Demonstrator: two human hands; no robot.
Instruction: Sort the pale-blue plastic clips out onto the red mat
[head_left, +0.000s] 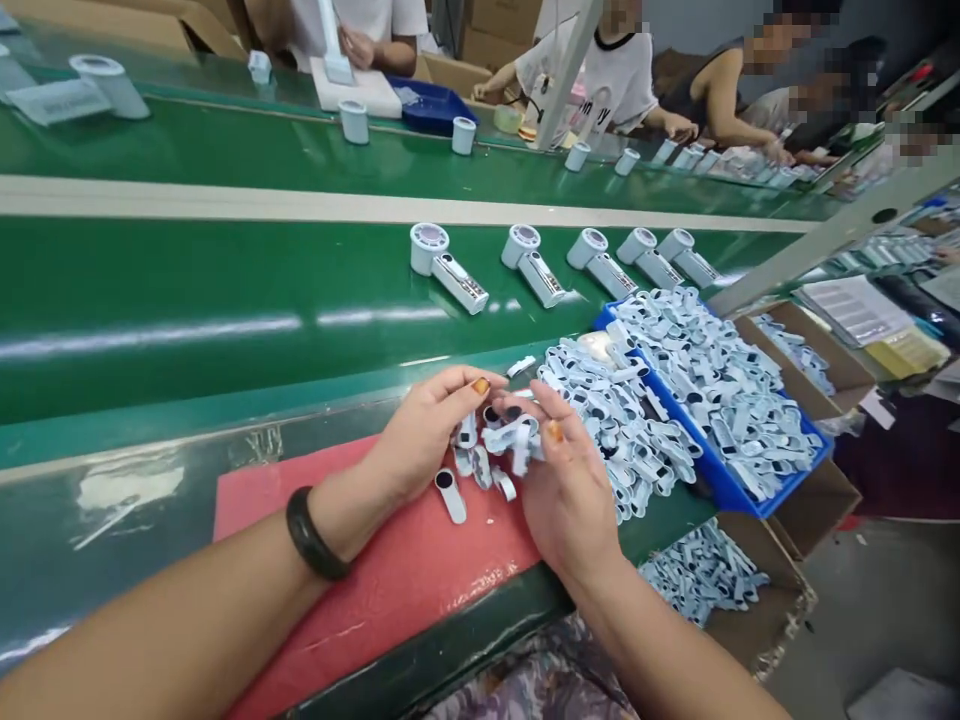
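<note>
Left hand (pixel 420 430) and right hand (pixel 562 490) both pinching small white plastic clips (pixel 510 440), held over far edge of red mat (pixel 360 590). Risk, as judged: crowded fingers, one clip may slip into loose heap (pixel 600 400) alongside. Separate clip (pixel 451 494) flat on mat, long axis near-to-far, dark window at far end

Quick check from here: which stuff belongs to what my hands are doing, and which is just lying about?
In hand: left hand, right hand, small white parts, red mat, heap of parts.
Lying about: blue bin, handheld fans, cardboard box.
</note>
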